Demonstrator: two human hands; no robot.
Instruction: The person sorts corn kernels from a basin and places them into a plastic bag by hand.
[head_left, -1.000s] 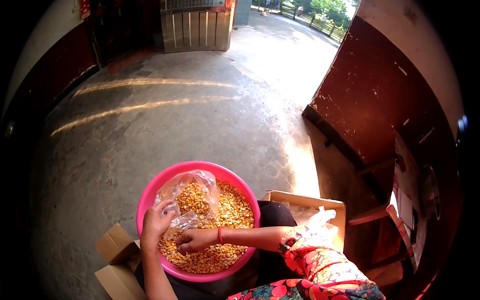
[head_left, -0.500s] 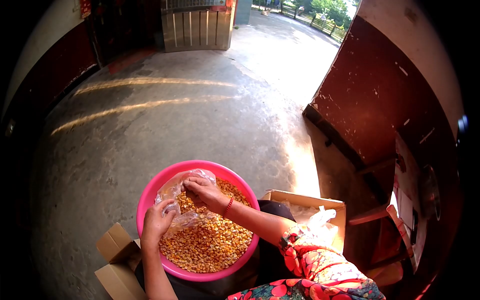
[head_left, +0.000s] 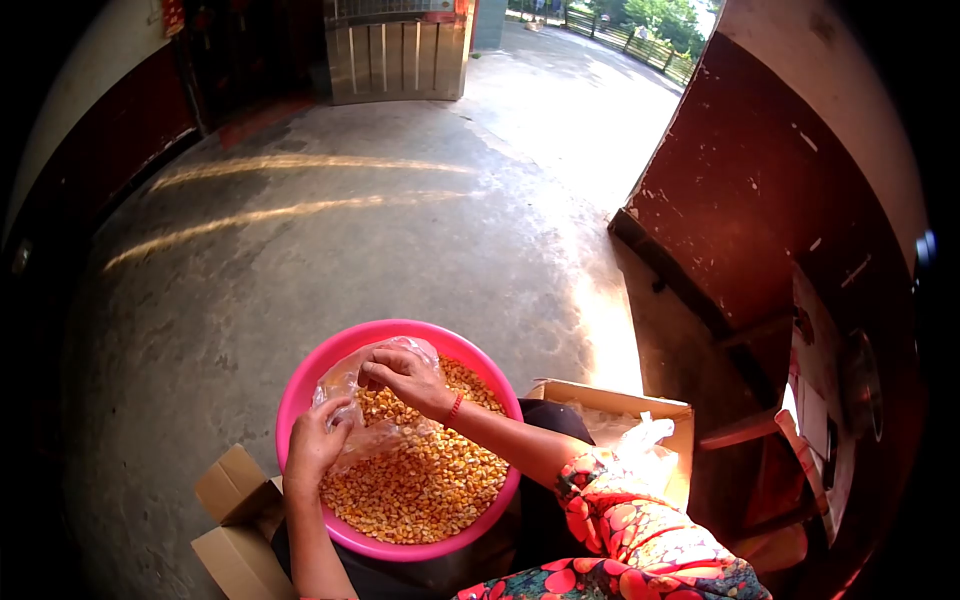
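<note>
A pink basin (head_left: 500, 385) full of dried yellow corn kernels (head_left: 430, 495) sits close in front of me. Over the kernels, at the basin's left and far side, lies a clear plastic bag (head_left: 372, 440). My left hand (head_left: 318, 440) grips the near left edge of this bag between thumb and fingers. My right hand (head_left: 408, 382), with a red bracelet on the wrist, is above the bag's far part. Its fingers are curled together and pointing left; whether they pinch the bag or some kernels is hidden.
To the right of the basin stands an open cardboard box (head_left: 680, 440) with clear plastic bags (head_left: 645, 440) in it. Another cardboard box (head_left: 235, 490) with raised flaps is at the left. A wooden chair (head_left: 800, 440) stands by the dark red wall (head_left: 770, 180).
My right hand has risen slightly from the bag, its fingers shifting a little left. My left hand stays on the bag's edge. The view has moved slightly.
</note>
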